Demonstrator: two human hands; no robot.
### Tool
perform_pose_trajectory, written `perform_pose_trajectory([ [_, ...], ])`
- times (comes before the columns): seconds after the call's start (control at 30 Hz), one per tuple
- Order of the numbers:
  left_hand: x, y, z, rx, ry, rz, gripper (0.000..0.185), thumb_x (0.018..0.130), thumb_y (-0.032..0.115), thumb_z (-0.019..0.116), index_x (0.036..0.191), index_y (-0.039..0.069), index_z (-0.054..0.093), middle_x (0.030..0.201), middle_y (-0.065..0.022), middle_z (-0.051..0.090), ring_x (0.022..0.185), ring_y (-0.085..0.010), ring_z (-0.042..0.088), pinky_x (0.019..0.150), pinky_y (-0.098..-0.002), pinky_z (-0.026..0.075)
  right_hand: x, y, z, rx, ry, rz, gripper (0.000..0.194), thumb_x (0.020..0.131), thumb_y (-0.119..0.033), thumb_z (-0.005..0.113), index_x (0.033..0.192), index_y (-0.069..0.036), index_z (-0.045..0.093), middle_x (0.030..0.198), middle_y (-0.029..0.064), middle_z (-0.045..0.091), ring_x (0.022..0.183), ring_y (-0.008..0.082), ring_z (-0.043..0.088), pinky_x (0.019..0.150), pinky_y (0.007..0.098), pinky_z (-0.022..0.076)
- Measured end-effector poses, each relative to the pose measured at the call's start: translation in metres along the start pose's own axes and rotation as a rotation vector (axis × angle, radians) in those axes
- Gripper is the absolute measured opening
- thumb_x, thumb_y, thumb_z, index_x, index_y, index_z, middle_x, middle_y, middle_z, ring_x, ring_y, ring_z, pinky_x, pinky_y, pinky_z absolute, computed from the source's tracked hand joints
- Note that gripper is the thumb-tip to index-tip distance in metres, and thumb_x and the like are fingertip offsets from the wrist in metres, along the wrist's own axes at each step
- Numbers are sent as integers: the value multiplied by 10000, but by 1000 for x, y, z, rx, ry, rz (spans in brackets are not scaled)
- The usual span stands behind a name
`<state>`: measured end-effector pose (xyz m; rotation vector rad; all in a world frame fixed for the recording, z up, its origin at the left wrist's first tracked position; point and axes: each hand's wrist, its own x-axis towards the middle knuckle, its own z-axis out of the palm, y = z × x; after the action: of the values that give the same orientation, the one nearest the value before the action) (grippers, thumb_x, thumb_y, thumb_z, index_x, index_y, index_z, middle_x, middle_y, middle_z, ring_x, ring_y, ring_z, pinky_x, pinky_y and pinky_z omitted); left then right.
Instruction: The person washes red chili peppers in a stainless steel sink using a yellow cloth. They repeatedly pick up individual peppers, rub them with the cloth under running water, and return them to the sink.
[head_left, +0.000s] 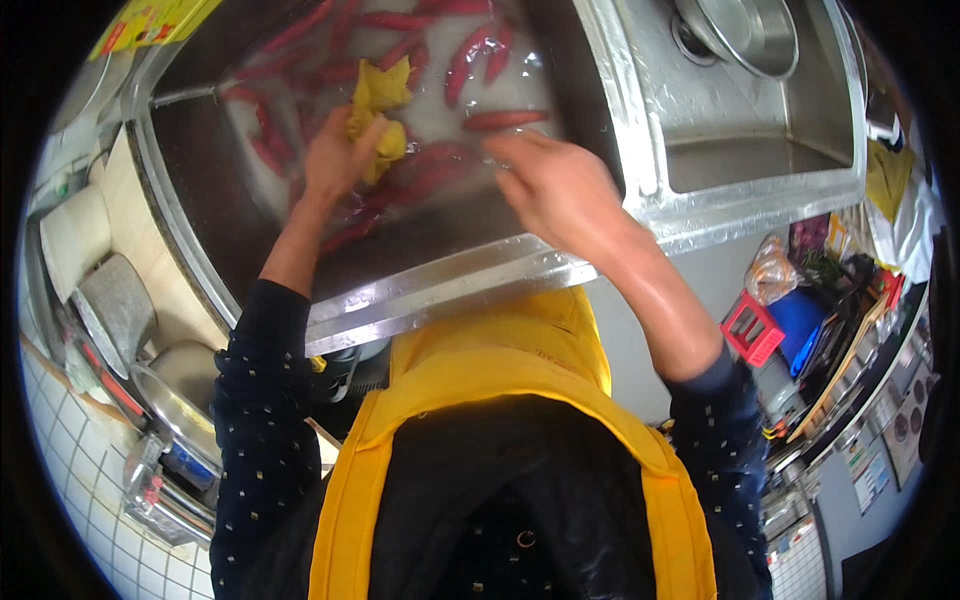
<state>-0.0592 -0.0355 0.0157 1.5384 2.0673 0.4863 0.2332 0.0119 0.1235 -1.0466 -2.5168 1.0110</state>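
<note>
A crumpled yellow cloth (384, 86) is gripped in my left hand (341, 154), above the cloudy water in a deep steel sink basin (217, 161). Many long red root vegetables (459, 71), perhaps sweet potatoes, lie in that water, some partly under the surface. My right hand (559, 184) hovers over the basin's near right side with its fingers bent. Just beyond its fingertips is one orange-red root (506, 120). Motion blur hides whether the right fingers touch it or hold anything.
A second steel basin (727, 161) on the right contains a metal bowl (757, 37). Pans (176, 405) stand at the left by a tiled wall (71, 465). On the right are a red plastic basket (752, 328) and a bagged item (772, 270). My yellow apron (495, 375) meets the sink's front edge.
</note>
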Motion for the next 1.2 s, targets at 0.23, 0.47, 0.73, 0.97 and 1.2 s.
perform_pose_trajectory([
  [0.23,-8,13,38,418,-249,134,472,846,331,583,1263,144,467,1072,-151,503,903,-341,607,750,-460,519,87,84,88,-621,-478,109,249,801,-118,549,1028,-27,592,964,175,636,954,312,611,808,409,503],
  [0.47,34,10,42,-355,43,-208,329,812,225,607,1093,55,599,952,-195,650,880,-295,643,728,-387,520,97,77,83,-33,-258,464,392,852,-349,520,1037,-9,578,935,219,649,941,346,620,797,423,477],
  [0.73,-22,90,48,-653,176,-224,232,832,171,613,997,9,605,846,-148,651,798,-215,629,721,-340,500,102,53,104,820,124,839,384,908,-305,464,1026,29,614,879,155,649,780,223,618,722,355,483],
  [0.97,24,100,44,-573,371,-295,257,778,203,662,955,21,619,834,-216,648,775,-377,644,687,-431,503,101,40,88,936,-1,898,270,936,-222,491,926,9,630,807,80,643,663,145,588,550,312,462],
  [1.2,9,113,32,-675,371,-358,300,736,213,669,954,22,591,847,-231,650,767,-371,648,691,-438,510,114,28,75,1092,144,905,244,888,-219,538,902,-9,661,791,83,651,625,145,573,574,309,470],
])
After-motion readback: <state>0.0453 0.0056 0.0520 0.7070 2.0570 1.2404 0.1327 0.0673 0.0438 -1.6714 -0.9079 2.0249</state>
